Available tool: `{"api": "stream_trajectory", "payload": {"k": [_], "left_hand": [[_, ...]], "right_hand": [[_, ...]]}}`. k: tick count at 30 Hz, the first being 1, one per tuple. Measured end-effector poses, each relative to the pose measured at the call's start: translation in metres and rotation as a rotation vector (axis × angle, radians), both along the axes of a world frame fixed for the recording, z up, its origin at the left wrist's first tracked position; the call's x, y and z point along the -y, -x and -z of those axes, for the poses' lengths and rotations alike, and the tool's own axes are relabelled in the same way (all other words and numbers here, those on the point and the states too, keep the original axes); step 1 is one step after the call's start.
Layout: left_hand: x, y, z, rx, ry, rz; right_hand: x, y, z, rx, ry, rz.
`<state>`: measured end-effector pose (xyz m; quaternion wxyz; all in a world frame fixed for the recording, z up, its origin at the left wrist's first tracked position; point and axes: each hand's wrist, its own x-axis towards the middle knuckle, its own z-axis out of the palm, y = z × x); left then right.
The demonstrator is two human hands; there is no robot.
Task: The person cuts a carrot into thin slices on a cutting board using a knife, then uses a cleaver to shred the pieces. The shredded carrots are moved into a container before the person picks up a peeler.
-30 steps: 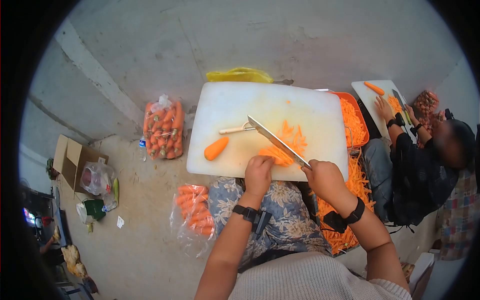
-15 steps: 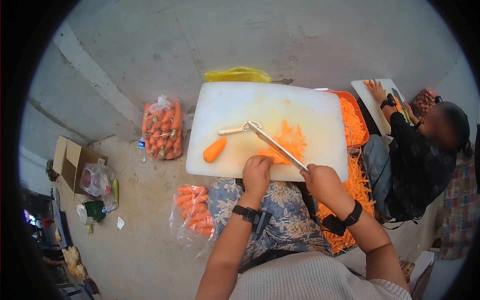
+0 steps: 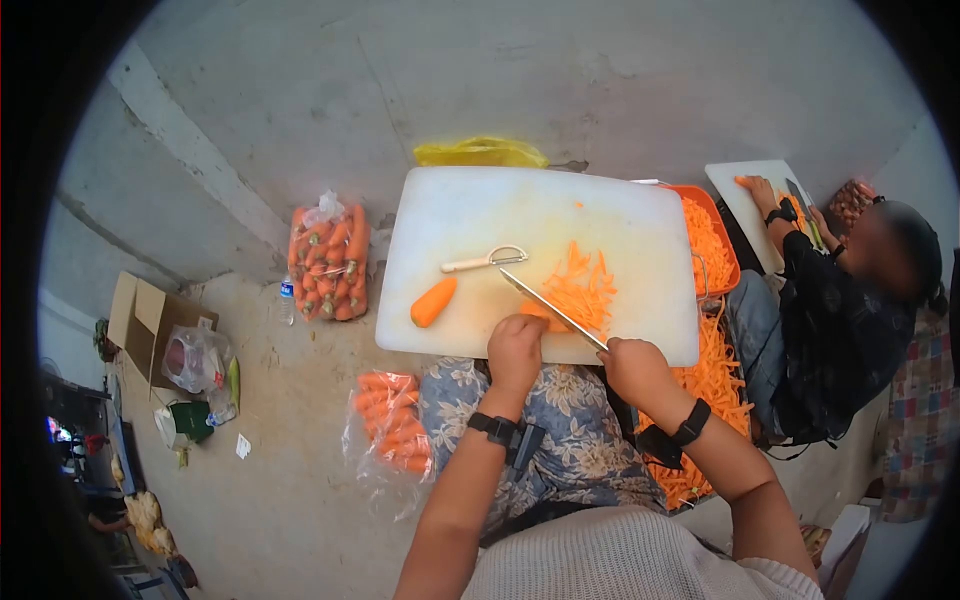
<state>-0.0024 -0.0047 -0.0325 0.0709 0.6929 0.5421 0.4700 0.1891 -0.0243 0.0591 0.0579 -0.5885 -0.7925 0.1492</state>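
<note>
Landmark: white cutting board [image 3: 480, 210], resting across the person's lap.
Step in hand: judged from the blade position, a carrot is being sliced into thin strips at the near edge of the board.
Left hand [image 3: 517, 352]: at the board's near edge, fingers curled and pressed together, holding down the carrot piece [image 3: 537, 314].
Right hand [image 3: 632, 368]: just off the board's near right corner, closed in a fist around the handle of the knife [image 3: 553, 309].
Knife: blade runs diagonally from the right hand up toward the board's centre, tilted, its edge beside the left fingertips.
Carrot piece: short, bright orange, mostly hidden under the left hand; its exact shape cannot be told.
Cut strips [image 3: 582, 288]: loose fan of thin orange sticks on the board, just beyond the blade.
Next move calls for: in my judgement, a knife stroke set close to the left fingertips, with those fingertips tucked back.
Carrot half [image 3: 433, 301]: lies alone on the board's near left part, peeled, smooth.
Peeler [image 3: 485, 261]: on the board, just beyond the carrot half.
Orange tray [image 3: 728, 232]: against the board's right edge, filled with strips.
Bag of carrots [image 3: 327, 255]: on the floor, left of the board.
</note>
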Motion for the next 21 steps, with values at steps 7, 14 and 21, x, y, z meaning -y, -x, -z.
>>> {"api": "stream_trajectory", "payload": {"k": [7, 14, 21], "left_hand": [[0.0, -0.003, 0.001, 0.01, -0.007, -0.011], [-0.002, -0.002, -0.001, -0.009, 0.011, -0.013], [-0.001, -0.001, 0.0, -0.006, 0.009, -0.004]], "right_hand": [[-0.002, 0.002, -0.034, -0.033, 0.028, 0.032], [-0.004, 0.002, 0.003, -0.034, -0.056, -0.037], [-0.003, 0.007, -0.026, -0.056, -0.043, 0.022]]}}
